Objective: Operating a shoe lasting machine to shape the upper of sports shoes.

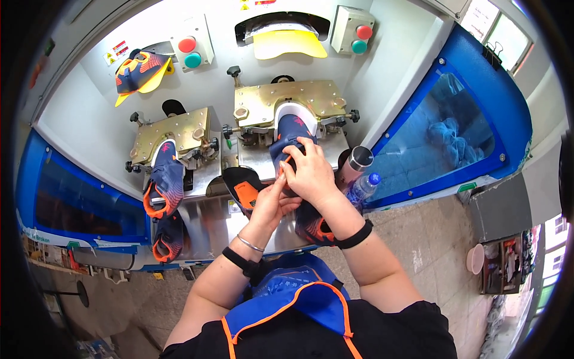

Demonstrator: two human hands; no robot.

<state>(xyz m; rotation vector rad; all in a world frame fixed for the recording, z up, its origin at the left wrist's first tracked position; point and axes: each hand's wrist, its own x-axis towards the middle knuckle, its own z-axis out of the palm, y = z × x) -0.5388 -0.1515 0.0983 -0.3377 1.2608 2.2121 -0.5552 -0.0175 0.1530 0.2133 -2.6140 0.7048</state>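
A navy shoe upper (287,136) with orange edging sits with one end in the brass-coloured clamp (287,99) of the right-hand station. My right hand (311,173) lies over its near part, fingers curled round the fabric. Close beside it, my left hand (272,204) pinches the orange-edged opening from below; my fingers hide most of that opening. A black piece with an orange patch (245,194) lies just left of my left hand. Under my right forearm, another dark shoe upper (314,227) shows in part.
At the left station, a second shoe upper (164,176) hangs from its clamp (173,137), above another upper (167,239). A further upper (142,72) sits on a yellow form at the back. A pink tumbler (354,167) and water bottle (366,186) stand right. Button boxes (353,30) flank the yellow pad.
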